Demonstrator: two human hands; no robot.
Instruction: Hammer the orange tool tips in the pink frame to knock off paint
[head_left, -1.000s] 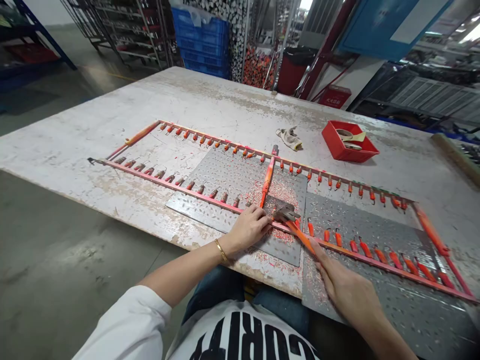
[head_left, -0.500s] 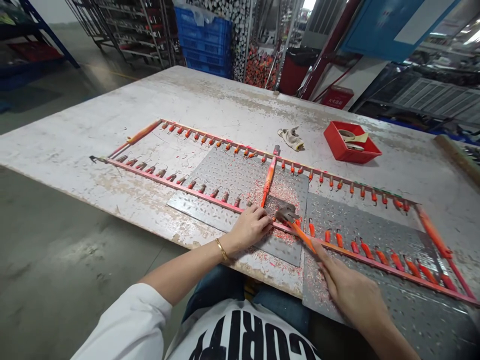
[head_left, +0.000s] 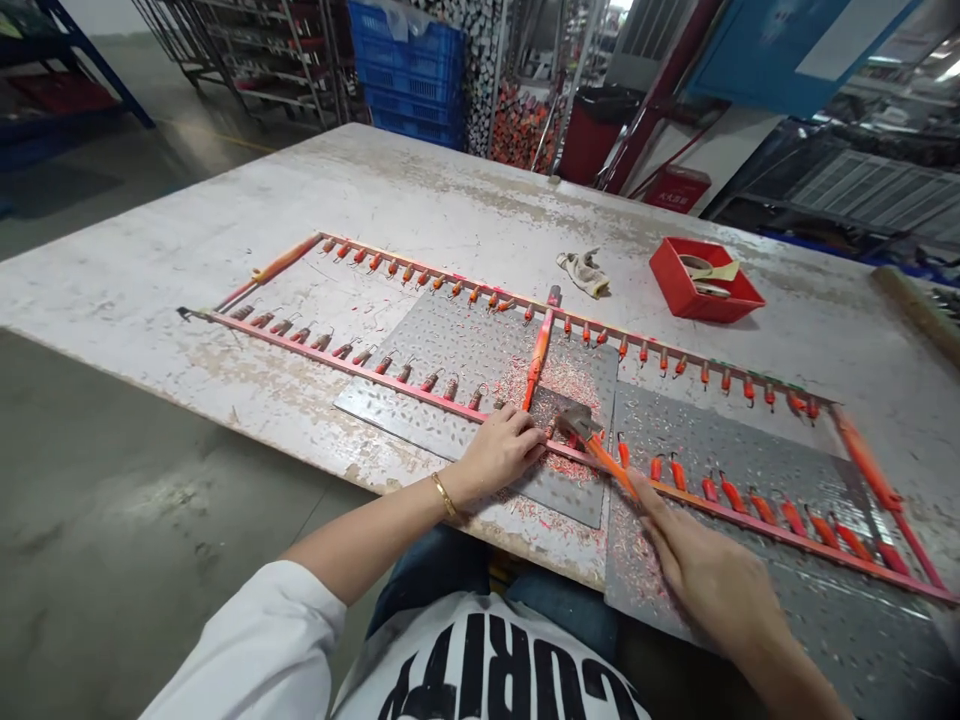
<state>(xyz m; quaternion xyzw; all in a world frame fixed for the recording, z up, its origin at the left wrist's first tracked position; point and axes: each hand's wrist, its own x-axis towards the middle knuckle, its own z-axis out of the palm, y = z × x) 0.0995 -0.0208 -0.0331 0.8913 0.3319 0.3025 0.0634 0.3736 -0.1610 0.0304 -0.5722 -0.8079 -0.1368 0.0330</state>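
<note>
My left hand (head_left: 499, 452) grips the lower rail of a long pink-red metal rack (head_left: 375, 375), which lies flat on the table. The rack's rails carry rows of small orange-tipped hooked pieces. In my right hand (head_left: 712, 585) is an orange-handled hammer (head_left: 609, 460), its steel head (head_left: 577, 422) resting on or just above the same rail, next to my left hand. An orange crossbar (head_left: 537, 350) spans the rack beyond the hammer. Pink and orange shavings lie around both hands.
Two perforated grey metal sheets (head_left: 450, 345) (head_left: 720, 440) lie under the rack on the white-stained table (head_left: 187, 245). Farther back are a work glove (head_left: 583, 273) and a red tray (head_left: 679, 285) holding tape rolls. Blue crates (head_left: 409, 75) and shelving stand behind the table.
The hammer head has shifted slightly right and away from me along the rail, with my right hand following. My left hand stays on the rail.
</note>
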